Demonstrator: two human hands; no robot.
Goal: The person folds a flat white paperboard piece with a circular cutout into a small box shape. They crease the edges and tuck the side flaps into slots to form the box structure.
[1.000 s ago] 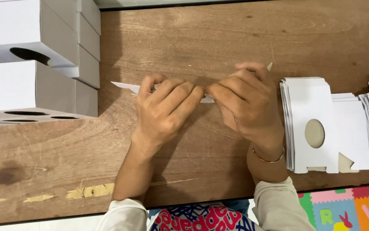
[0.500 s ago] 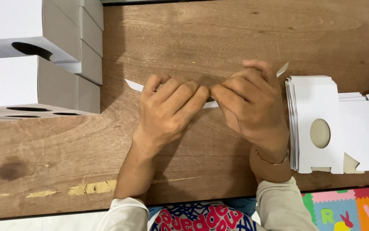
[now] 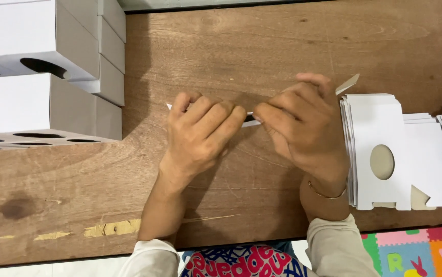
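Pressing with both hands, I hold a flat white cardboard box blank (image 3: 251, 121) against the wooden table (image 3: 282, 46), near the middle of it. My left hand (image 3: 200, 133) has its fingers curled together and clamped on the left part of the blank; my right hand (image 3: 303, 123) is closed on the right part, and one corner of the card shows out at 1 o'clock from it. I judge the card light and thin, stiff only along its creases, easy to bend or dent, so the best hold is close to the fold line with fingertips, not at the loose flaps.

At 3 o'clock, just beside my right hand, lies a stack of flat blanks (image 3: 385, 149) with an oval window cut. At 9 to 10 o'clock, farther away, stand the assembled white boxes (image 3: 36, 41), piled up, with oval holes.

Compared with one second ago, my hands are almost in the same place; the corner at the right is lifted a little more.
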